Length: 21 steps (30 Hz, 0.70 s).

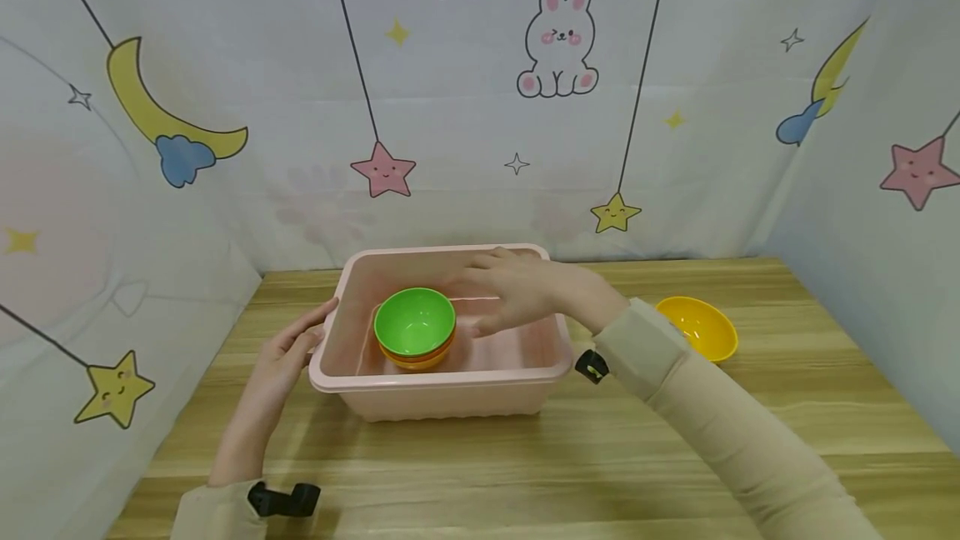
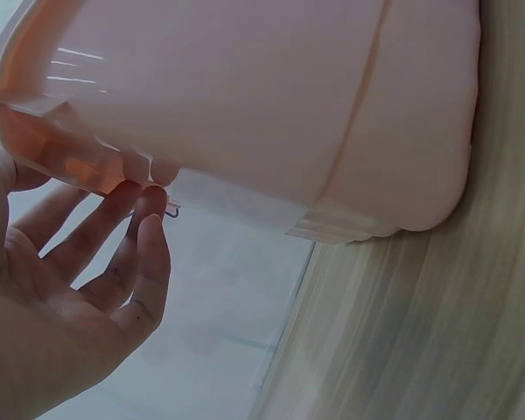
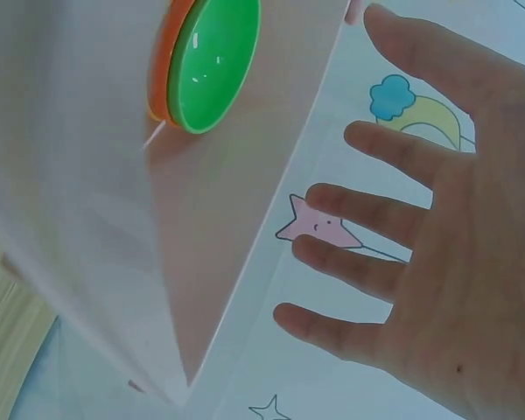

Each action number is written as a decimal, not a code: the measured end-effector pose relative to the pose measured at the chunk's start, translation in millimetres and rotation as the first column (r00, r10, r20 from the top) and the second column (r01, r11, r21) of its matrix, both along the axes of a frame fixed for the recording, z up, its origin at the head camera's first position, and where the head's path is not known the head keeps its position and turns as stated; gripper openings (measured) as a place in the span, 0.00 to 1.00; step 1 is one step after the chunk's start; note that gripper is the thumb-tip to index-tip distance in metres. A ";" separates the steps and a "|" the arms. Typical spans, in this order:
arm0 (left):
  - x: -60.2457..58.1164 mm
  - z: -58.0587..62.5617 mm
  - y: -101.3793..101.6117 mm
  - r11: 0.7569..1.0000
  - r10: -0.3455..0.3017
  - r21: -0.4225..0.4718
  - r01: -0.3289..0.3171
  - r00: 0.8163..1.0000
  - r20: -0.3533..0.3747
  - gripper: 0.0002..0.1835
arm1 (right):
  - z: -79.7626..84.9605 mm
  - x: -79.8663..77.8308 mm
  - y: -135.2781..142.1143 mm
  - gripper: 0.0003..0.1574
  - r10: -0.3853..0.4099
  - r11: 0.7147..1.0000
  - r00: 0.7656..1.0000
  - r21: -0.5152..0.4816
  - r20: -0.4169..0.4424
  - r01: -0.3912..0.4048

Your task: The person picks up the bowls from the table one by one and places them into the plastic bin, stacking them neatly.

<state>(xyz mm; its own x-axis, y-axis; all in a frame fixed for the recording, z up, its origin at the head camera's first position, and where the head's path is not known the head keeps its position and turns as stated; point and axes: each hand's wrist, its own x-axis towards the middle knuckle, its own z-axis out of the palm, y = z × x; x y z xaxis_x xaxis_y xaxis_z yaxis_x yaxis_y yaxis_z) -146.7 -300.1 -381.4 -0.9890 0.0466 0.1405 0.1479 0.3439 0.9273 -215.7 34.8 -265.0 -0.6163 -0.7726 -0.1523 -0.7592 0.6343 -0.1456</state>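
Observation:
A pink plastic bin (image 1: 450,386) stands on the table, and its outer wall (image 2: 245,105) fills much of the left wrist view. Inside it, toward the left, a green bowl (image 1: 415,322) sits nested on top of orange bowls (image 1: 420,359). My left hand (image 1: 281,365) grips the bin's left rim, fingers curled under the lip. Over the right part of the bin hovers my right hand (image 1: 521,286), fingers spread and holding nothing. In the right wrist view that hand (image 3: 437,236) is apart from the green bowl (image 3: 214,66).
A yellow bowl (image 1: 701,327) lies on the wooden table (image 1: 465,473) to the right, partly behind the right sleeve (image 1: 720,407). White printed cloth (image 1: 465,107) rises behind the table and along both sides.

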 end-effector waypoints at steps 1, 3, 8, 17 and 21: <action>0.0 0.0 -0.1 1.000 -0.001 -0.001 0.001 1.000 0.000 0.25 | -0.2 0.7 1.6 0.42 0.001 1.000 1.000 -0.007 -0.010 -0.002; 0.2 0.1 0.0 1.000 -0.002 0.000 0.002 1.000 0.000 0.25 | -0.7 2.1 4.7 0.42 0.003 1.000 1.000 -0.026 -0.023 -0.004; 0.7 0.0 0.5 1.000 -0.002 0.009 0.002 1.000 -0.002 0.25 | -4.4 3.5 11.8 0.41 0.009 0.997 0.998 -0.079 -0.066 -0.014; 1.4 1.1 2.8 1.000 -0.006 0.012 0.006 1.000 -0.003 0.25 | -16.2 3.0 28.9 0.39 0.019 0.977 0.986 -0.205 -0.166 -0.053; 1.4 0.8 1.4 1.000 -0.006 0.005 0.006 1.000 -0.007 0.25 | -20.9 1.9 36.6 0.38 0.032 0.964 0.977 -0.251 -0.210 -0.085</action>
<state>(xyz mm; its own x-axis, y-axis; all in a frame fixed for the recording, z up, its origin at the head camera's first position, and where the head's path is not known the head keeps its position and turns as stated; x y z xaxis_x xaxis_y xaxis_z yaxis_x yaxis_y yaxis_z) -145.4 -298.7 -380.6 -0.9876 0.0522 0.1478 0.1567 0.3380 0.9280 -213.7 71.4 -285.9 -0.5661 -0.8046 0.1793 -0.8243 0.5493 -0.1374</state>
